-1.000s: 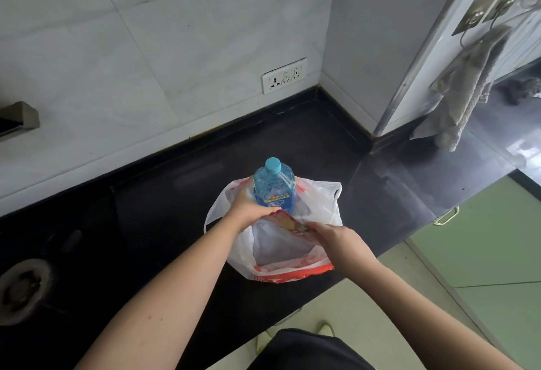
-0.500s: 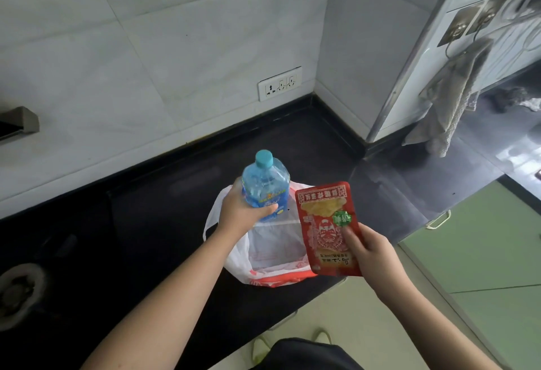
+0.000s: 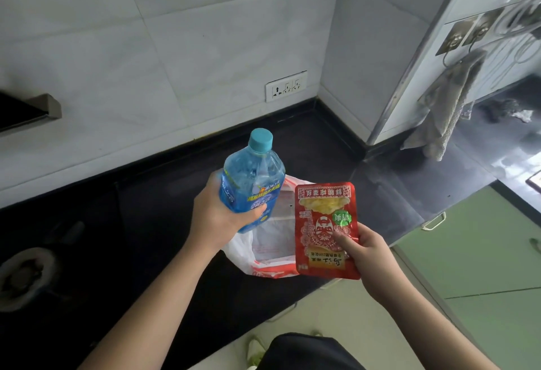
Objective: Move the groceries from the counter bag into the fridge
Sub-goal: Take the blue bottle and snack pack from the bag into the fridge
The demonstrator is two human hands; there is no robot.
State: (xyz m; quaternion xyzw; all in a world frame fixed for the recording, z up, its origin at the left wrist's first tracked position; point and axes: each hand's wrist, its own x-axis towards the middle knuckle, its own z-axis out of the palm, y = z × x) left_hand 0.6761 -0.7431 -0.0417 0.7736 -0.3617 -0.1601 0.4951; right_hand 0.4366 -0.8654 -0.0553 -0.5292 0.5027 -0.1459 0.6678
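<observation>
Blue and capped, the bottle [image 3: 251, 177] sits clamped in the left hand [image 3: 218, 217]; the right hand [image 3: 367, 252] pinches a red snack packet [image 3: 326, 230]. Both are out of the white plastic bag [image 3: 263, 248], which lies below the hands on the black desk [image 3: 146, 223] and looks emptied. No fridge is visible, so the carrying remains. Pale tiled wall [image 3: 175, 32] beyond, green cabinets [image 3: 483, 252] right.

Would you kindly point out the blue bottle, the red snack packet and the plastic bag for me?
blue bottle [image 3: 251, 176]: head view, on its clear shoulder above the label.
red snack packet [image 3: 323, 217]: head view, on its printed front.
plastic bag [image 3: 272, 249]: head view, on its white inner wall.
</observation>
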